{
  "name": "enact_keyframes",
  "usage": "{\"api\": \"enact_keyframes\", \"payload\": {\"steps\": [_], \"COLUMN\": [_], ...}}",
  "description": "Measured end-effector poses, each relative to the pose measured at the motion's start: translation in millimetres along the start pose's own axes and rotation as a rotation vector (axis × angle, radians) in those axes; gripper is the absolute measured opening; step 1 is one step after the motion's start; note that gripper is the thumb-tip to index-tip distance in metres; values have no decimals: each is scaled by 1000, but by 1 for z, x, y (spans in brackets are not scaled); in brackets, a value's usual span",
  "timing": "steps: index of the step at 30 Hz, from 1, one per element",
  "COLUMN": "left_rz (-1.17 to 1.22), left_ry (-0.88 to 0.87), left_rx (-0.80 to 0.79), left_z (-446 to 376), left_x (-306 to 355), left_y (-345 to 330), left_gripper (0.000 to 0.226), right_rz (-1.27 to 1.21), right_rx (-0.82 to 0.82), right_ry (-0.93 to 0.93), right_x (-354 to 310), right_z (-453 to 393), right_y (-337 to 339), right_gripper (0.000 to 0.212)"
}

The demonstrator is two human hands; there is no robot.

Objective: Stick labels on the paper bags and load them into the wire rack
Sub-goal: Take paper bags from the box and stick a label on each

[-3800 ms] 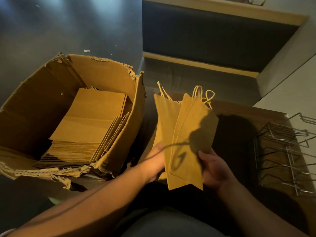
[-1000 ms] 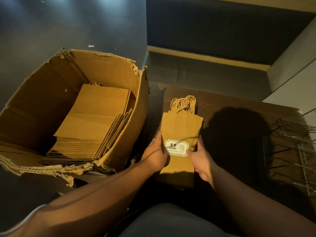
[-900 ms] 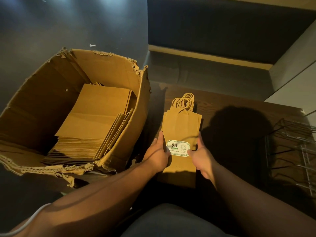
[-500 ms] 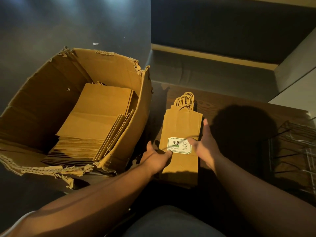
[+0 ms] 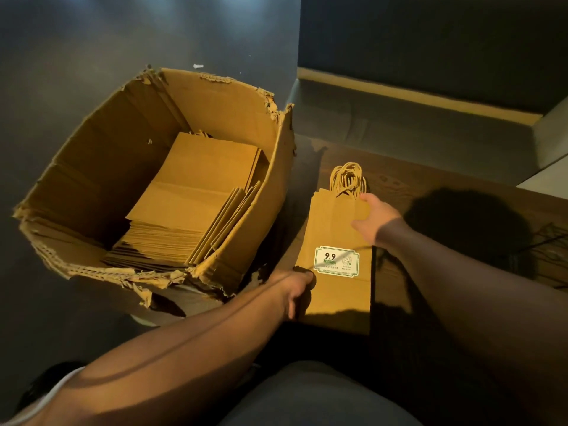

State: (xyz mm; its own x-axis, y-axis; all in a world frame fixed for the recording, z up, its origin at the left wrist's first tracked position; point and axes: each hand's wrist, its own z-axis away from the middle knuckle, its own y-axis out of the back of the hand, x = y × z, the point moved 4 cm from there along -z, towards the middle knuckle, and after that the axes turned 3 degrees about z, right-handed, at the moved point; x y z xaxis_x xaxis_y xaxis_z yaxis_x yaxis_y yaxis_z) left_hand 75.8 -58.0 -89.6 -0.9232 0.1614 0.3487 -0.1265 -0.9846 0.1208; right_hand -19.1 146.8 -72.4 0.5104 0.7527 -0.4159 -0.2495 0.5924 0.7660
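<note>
A small stack of brown paper bags (image 5: 333, 229) lies flat on the dark wooden table (image 5: 436, 192), twisted handles pointing away from me. The top bag carries a white and green label (image 5: 336, 261) printed "9.9" on its lower half. My left hand (image 5: 298, 287) grips the stack's lower left edge, thumb on top beside the label. Over the top right corner lies my right hand (image 5: 375, 218), thumb on the bag face and fingers stretched toward the handles. The wire rack (image 5: 550, 238) shows only dimly at the right edge.
A torn, open cardboard box (image 5: 246, 210) stands left of the table, touching its edge, with a tall stack of unlabelled flat bags (image 5: 196, 195) inside. A dark padded bench (image 5: 399, 118) runs behind the table. My lap (image 5: 307, 395) fills the bottom.
The fanned bags were laid flat and the top one now bears a label. Since half a second ago my right hand slid from beside the label up to the top right corner; my left hand dropped to the lower left edge.
</note>
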Motion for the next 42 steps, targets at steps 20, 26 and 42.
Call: {"api": "enact_keyframes", "payload": {"steps": [20,26,42], "left_rz": [165,-32,-212], "left_ry": [146,56,-856], "left_rx": [-78,13,-129], "left_z": [17,13,137], "left_x": [-16,-8,66], "left_y": [-3,-1,56], "left_gripper": [45,24,63], "right_rz": [-261,-228,-75], "right_rx": [40,3,258], "right_ry": [-108,-99,435], "right_x": [6,3,-99], "right_z": [14,13,82], "right_y": [-14,-9,16], "right_gripper": [75,77,94]}}
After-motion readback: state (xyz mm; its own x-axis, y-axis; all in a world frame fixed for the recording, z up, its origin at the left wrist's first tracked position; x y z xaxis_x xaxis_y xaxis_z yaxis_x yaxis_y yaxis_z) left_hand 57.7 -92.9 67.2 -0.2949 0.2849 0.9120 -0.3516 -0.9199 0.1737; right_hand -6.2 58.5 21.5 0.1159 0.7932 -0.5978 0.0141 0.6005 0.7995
